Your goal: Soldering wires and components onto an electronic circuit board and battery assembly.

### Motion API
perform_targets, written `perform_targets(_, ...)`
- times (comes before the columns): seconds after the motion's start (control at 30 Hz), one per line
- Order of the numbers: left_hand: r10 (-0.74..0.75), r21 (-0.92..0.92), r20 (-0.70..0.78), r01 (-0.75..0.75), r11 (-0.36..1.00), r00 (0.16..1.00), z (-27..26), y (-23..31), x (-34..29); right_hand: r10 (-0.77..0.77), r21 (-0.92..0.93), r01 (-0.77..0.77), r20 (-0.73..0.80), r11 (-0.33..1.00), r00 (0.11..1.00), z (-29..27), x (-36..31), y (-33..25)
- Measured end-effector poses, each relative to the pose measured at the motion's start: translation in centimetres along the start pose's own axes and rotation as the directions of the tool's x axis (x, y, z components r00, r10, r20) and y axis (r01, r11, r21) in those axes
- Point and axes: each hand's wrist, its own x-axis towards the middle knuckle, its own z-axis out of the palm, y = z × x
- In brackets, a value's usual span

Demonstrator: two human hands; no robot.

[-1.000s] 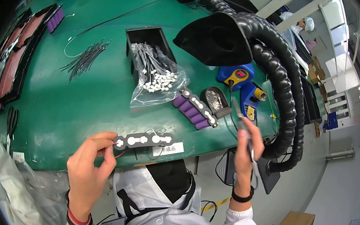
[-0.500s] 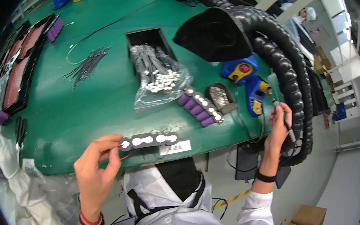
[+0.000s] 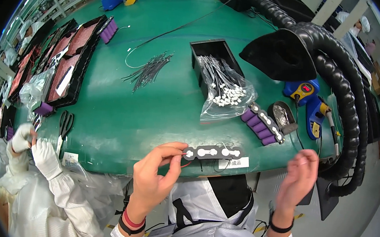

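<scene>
- Smooth green tabletop [image 3: 121,116]; on it, one hard black bin [image 3: 224,55] with straight walls.
- From the bin's near end slumps one crinkled clear bag [image 3: 211,116], full of thin grey cables with small white plugs [image 3: 229,96].
- Nearer the person than the bin lies the dark grey plate [image 3: 213,152], long with rounded lobes, bearing three pale metal tabs; one white paper label [image 3: 236,164] sits beside it.
- Left hand [image 3: 156,170], nearer than the bin and left of it: wrist raised, thumb and forefinger pinched narrow on a thin red wire [image 3: 184,154] at the plate's left end.
- Right hand [image 3: 298,178], nearer than the bin and right of it: upright, blurred, holding nothing, its fingers loosely bent and apart.
- Right of the bin: one purple battery pack [image 3: 263,125], one dark dish [image 3: 283,115] of silvery bits, one blue stand [image 3: 314,117], and at least two glossy ribbed black hoses [image 3: 365,104].
- Left of the bin: one loose bundle of thin dark wires [image 3: 148,70]; farther left and nearer, one pair of black-handled scissors [image 3: 65,126].
</scene>
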Motion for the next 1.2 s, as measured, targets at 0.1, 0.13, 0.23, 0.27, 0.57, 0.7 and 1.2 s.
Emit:
perform_targets(0.1,-0.025,-0.057,-0.007,0.025,0.998,1.0,-0.1,-0.3,-0.5,-0.071,-0.362,0.261,0.461,0.895,0.884,3.1,-2.0,1.4)
perform_targets(0.13,-0.053,-0.115,-0.019,0.051,0.992,0.998,0.1,-0.3,-0.4,0.003,-0.409,0.239,0.51,0.881,0.86,4.4,-2.1,1.4)
perform_targets(0.23,-0.031,-0.146,0.021,0.034,0.989,0.999,0.2,0.1,-0.2,0.046,-0.467,0.348,0.647,0.813,0.761,6.2,-1.6,2.3)
perform_targets(0.27,-0.024,-0.142,0.023,0.027,0.989,0.999,0.1,0.1,-0.2,0.038,-0.462,0.349,0.644,0.815,0.764,6.4,-1.6,3.1)
perform_targets(0.57,-0.041,-0.181,0.065,0.052,0.982,0.997,-0.8,-0.4,-0.7,0.351,-0.583,0.085,0.592,0.808,0.726,7.4,-2.2,2.0)
perform_targets(0.7,-0.125,-0.423,0.093,0.153,0.893,0.988,-1.7,-1.1,-0.9,0.53,-0.162,-0.569,0.625,0.806,0.573,7.8,-2.7,2.0)
perform_targets(1.2,0.051,-0.159,0.155,-0.027,0.987,0.987,-0.8,-1.2,-1.8,0.649,0.331,-0.936,0.739,-0.117,0.18,10.4,-10.0,1.3)
